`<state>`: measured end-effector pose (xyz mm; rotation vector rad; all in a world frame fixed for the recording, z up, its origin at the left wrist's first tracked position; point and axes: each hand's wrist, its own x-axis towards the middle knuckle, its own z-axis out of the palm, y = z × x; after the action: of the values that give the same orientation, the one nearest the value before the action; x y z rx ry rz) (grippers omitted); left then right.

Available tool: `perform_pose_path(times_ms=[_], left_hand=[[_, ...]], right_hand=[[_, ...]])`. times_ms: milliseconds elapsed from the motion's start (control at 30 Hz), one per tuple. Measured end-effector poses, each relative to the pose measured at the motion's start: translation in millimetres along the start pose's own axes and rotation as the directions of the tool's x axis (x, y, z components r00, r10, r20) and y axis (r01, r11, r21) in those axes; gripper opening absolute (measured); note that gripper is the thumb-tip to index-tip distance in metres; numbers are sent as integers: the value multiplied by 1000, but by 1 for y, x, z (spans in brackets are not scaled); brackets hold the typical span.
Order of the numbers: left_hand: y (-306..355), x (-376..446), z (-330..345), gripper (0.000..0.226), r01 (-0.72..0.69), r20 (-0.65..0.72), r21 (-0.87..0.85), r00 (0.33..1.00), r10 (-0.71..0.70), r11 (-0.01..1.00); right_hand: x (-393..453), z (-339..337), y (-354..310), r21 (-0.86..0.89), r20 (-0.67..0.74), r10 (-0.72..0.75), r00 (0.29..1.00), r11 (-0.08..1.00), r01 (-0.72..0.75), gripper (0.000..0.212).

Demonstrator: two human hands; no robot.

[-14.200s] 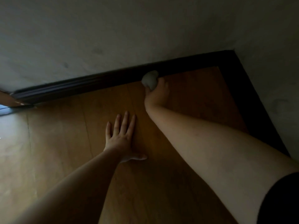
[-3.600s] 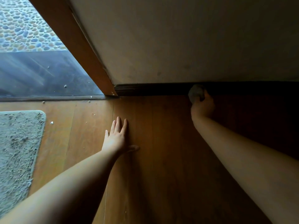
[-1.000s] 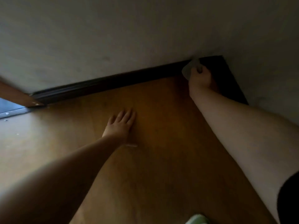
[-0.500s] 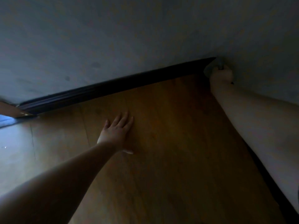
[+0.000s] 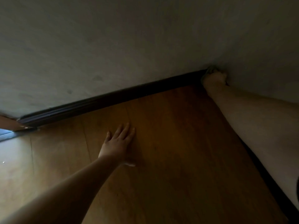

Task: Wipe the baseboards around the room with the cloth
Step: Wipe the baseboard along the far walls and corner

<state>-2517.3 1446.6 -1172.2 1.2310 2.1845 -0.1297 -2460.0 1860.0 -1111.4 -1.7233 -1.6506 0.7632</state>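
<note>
A dark baseboard (image 5: 103, 101) runs along the foot of the pale wall from the door frame at the left to the room corner at the upper right. My right hand (image 5: 214, 80) reaches into that corner and grips a small pale cloth (image 5: 208, 71), pressing it against the baseboard's end. Most of the cloth is hidden behind my fingers. My left hand (image 5: 119, 143) lies flat on the wooden floor with fingers straight, well short of the baseboard.
A second dark baseboard (image 5: 265, 180) runs along the right wall under my right arm. A brown door frame (image 5: 9, 125) and a grey threshold (image 5: 6, 136) sit at the far left. Wooden floor (image 5: 178, 159) fills the middle.
My right hand has slid the cloth rightward along the baseboard into the corner. My left hand stays flat on the floor at about the same spot.
</note>
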Motion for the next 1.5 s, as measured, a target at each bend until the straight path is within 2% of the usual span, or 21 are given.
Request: perform_pose_path(times_ms=[33,67,100,133,167,200,267,300,400,567,700,767,800,867,933,967,1067,1200,1367,1500], left_hand=[[0,1,1,143,-6,7,12,1000,6,1000],[0,1,2,143,-10,11,18,1000,9,1000],[-1,3,5,143,-9,-7,37,1000,10,999],[0,5,5,143,-10,-19,55,1000,11,998],[0,6,7,144,-12,-25,61,1000,13,998],[0,7,7,144,-10,-25,75,1000,12,997],[-2,8,9,143,5,-28,60,1000,-3,998],[-2,8,8,143,3,-30,59,1000,-2,998],[-2,8,8,142,-4,-27,62,1000,5,998],[0,8,6,144,8,-6,47,1000,-8,999],[-1,6,0,138,-9,13,13,1000,9,1000],[-9,4,-1,138,-9,18,21,1000,9,1000],[-17,1,0,140,33,8,33,999,-34,999],[-37,-12,5,148,228,-30,1,973,-228,974],[-55,-25,13,152,378,-29,-87,924,-381,922],[-60,-30,16,152,393,-20,-117,917,-398,912],[-61,-30,16,151,367,-11,-159,927,-374,916],[-60,-26,17,151,377,1,-150,924,-381,914],[-61,-24,20,149,370,9,-157,928,-373,916],[-63,-25,23,150,362,-13,-170,929,-369,917]], right_hand=[[-1,3,7,141,8,125,992,982,-125,21],[-7,7,4,133,38,116,993,984,-120,21],[-15,3,3,-117,109,-65,992,990,78,18],[-26,6,-3,-301,236,-110,966,936,180,25],[-35,7,2,-383,325,-113,939,892,240,36],[-48,13,2,-379,312,-70,948,905,192,42],[-78,23,0,-372,286,-83,955,908,191,44],[-94,28,-6,-411,304,-127,944,877,250,44],[-135,36,-13,-413,384,-135,914,860,301,45],[-207,48,-22,-319,519,-165,839,873,369,46],[-209,38,-12,-174,596,-214,774,907,385,47],[-193,26,-3,-92,584,-299,754,899,428,47],[-182,20,2,-71,556,-344,756,887,456,47],[-160,12,11,-100,465,-375,802,878,469,47],[-143,11,13,-180,357,-269,895,920,348,49],[-138,13,11,-218,320,-184,929,940,261,49],[-141,25,-1,-266,353,-14,935,957,115,49],[-173,43,-11,-226,336,17,942,972,63,50],[-258,59,-20,-197,424,-80,902,964,178,49],[-312,71,-34,-150,491,-94,866,970,190,49]])
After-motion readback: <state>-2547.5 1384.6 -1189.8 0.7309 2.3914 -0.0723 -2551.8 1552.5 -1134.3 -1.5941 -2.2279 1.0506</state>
